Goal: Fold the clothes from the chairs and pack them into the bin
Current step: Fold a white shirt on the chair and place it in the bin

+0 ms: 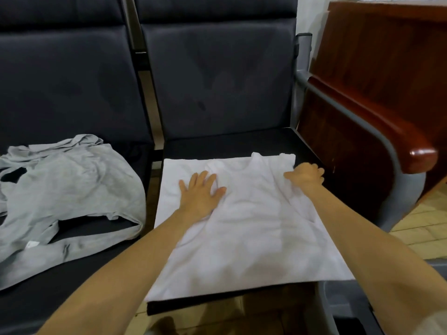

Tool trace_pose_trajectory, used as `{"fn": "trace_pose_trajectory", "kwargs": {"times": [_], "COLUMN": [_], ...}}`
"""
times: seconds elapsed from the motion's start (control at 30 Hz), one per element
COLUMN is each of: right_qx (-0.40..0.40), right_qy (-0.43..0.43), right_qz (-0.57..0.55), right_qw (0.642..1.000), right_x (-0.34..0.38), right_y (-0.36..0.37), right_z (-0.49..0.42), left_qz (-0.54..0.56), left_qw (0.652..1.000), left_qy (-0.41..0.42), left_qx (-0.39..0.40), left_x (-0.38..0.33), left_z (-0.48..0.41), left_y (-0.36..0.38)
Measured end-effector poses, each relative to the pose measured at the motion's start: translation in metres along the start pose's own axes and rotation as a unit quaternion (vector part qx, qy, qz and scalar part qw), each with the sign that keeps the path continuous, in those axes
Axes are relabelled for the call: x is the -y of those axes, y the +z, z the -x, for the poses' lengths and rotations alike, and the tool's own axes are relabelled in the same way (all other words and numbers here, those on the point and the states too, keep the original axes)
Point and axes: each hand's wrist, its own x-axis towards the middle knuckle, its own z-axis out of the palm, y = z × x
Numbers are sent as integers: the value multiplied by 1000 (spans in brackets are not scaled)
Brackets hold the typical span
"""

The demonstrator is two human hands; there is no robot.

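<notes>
Head view — one white top (254, 238) (flat), one grey top (72, 180), crumpled

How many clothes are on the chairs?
2. A crumpled grey fabric garment lies on the left dark seat. A white sleeveless fabric top lies spread on the right seat. Others may lie out of view.

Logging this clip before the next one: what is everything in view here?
white top: one, white, spread flat on the right chair seat
grey garment: one, grey, crumpled on the left chair seat
chairs: two, dark, side by side
wooden armrest: one, reddish brown, right of the right chair
grey container: one, grey, bottom right, partly seen
left hand: one, flat on the white top
right hand: one, grips the white top's far right corner
</notes>
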Motion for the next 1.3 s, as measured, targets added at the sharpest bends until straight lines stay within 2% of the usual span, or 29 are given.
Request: {"fn": "trace_pose_trajectory", "kwargs": {"times": [0.07, 0.13, 0.2, 0.23, 0.3, 0.37, 0.43, 0.5, 0.57, 0.63, 0.7, 0.77, 0.93, 1.03, 1.1, 1.17, 1.23, 1.3], "right_qx": [-14, -76, -162, -180, -167, -156, -178, -199, -168, -80, 29, 77, 107, -3, -65, -20, 65, 115], "right_qy": [-64, -135, -195, -217, -225, -181, -145, -197, -310, -365, -312, -259, -213, -239, -308, -354, -317, -262], "right_qz": [-21, -17, 67, 110, 162, 162, 158, 165, 162, 135, 140, 177, 190, 122, 69, 71, 131, 175], "right_qw": [998, 988, 965, 953, 946, 957, 960, 946, 922, 918, 939, 946, 952, 963, 947, 932, 937, 942], "right_x": [1, -1, -6, -9, -14, -20, -21, -15, -8, -4, -3, -4, 6, 24, 35, 42, 46, 51], "right_y": [2, -2, -8, -10, -7, -2, -1, 0, 5, 17, 23, 25, 15, 19, 24, 36, 48, 51], "right_z": [-11, -12, -11, -11, -9, -7, -2, 2, 6, 8, 6, 1, 2, 15, 28, 39, 43, 41], "left_qz": [-27, -23, -26, -28, -32, -31, -25, -23, -38, -42, -40, -33, -29, -13, -12, -26, -25, -14], "left_qw": [1000, 1000, 999, 999, 999, 999, 999, 999, 998, 995, 998, 999, 998, 1000, 998, 996, 999, 998], "left_qy": [-1, -6, -9, -9, -10, -19, -35, -44, -20, 36, 43, 6, 8, 20, 31, 50, 43, 30], "left_qx": [-7, -19, -28, -29, -24, -14, 0, -1, -44, -78, -24, 35, 62, -1, -62, -69, -10, 51], "left_x": [-1, 1, 3, 3, 2, 0, 0, -2, -6, -7, -2, 9, 16, 13, 10, 10, 13, 18], "left_z": [1, 3, 4, 4, 5, 7, 10, 13, 13, 9, 4, 0, -4, 5, 17, 32, 42, 46], "left_y": [7, 7, 6, 6, 4, 3, 2, -1, -5, -8, -7, -4, -7, -13, -17, -15, -10, -9]}}
